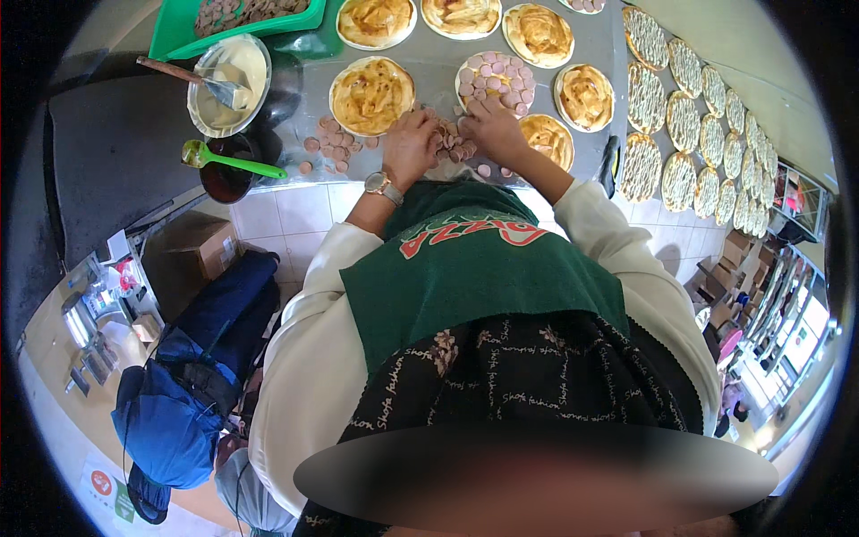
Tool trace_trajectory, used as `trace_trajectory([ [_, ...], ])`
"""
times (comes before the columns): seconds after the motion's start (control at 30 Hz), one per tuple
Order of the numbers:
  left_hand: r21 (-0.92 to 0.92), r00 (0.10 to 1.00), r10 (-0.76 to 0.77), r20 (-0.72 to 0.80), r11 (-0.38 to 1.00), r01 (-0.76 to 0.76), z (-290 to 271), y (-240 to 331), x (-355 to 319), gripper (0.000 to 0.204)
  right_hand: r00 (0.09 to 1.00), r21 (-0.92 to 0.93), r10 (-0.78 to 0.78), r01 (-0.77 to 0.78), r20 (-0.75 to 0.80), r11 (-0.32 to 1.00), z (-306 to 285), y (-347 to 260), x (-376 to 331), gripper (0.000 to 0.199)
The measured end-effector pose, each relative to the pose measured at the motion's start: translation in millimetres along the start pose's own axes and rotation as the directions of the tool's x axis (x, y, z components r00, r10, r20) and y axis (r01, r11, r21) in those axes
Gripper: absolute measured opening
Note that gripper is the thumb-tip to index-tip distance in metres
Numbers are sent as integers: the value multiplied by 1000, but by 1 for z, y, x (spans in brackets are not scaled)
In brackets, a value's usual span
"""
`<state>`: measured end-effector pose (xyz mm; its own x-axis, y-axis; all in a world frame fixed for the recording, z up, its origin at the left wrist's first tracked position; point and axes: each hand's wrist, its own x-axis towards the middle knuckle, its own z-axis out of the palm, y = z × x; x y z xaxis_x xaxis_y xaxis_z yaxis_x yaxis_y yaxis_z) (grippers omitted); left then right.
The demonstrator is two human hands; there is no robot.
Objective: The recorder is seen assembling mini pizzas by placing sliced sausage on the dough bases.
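Observation:
A pizza base (483, 67) with round pink sausage slices over most of it lies on the grey table in front of me. My right hand (490, 130) is at its near edge, fingers bent and pressed together; what they hold is hidden. Beside it my left hand (412, 145) curls its fingers against a cluster of sausage slices (455, 143) at the table's front edge. More loose sausage slices (333, 146) are scattered left of that hand. A sauce-covered base (373, 96) without slices sits just beyond my left hand, and another sauced base (548, 140) is partly behind my right forearm.
A green tray of sausage slices (255, 13) stands far left. Nearer are a white tub (255, 67) with a brush and a dark pot (234, 183) with a green-handled utensil. Several sauced bases line the far side. Topped pizzas (644, 98) stand in rows at right.

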<state>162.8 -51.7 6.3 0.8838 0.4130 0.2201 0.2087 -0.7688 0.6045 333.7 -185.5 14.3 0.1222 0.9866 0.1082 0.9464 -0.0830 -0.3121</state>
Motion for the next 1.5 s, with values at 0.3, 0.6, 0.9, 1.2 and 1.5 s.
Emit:
trace_trajectory([
  [0.3, 81, 994, -10, 107, 997, 2, 18, -6, -6, 22, 926, 607, 344, -363, 154, 707, -6, 26, -2, 16],
  [0.6, 9, 993, -25, 111, 1000, 24, 10, -3, 2, 25, 813, 283, 581, -549, -38, 787, 11, 111, 4, 25],
  [0.9, -591, 915, -389, 110, 714, 375, 14, 2, 2, 12, 917, 611, 393, -351, 70, 710, -3, 42, 4, 19],
  [1.2, -725, 894, -396, 208, 551, 413, 26, -1, 0, 14, 897, 773, 414, -372, 155, 515, 10, -1, -4, 16],
  [1.5, -732, 890, -397, 226, 534, 424, 22, -6, -12, 15, 816, 651, 576, -465, 52, 600, -16, 82, -4, 27],
])
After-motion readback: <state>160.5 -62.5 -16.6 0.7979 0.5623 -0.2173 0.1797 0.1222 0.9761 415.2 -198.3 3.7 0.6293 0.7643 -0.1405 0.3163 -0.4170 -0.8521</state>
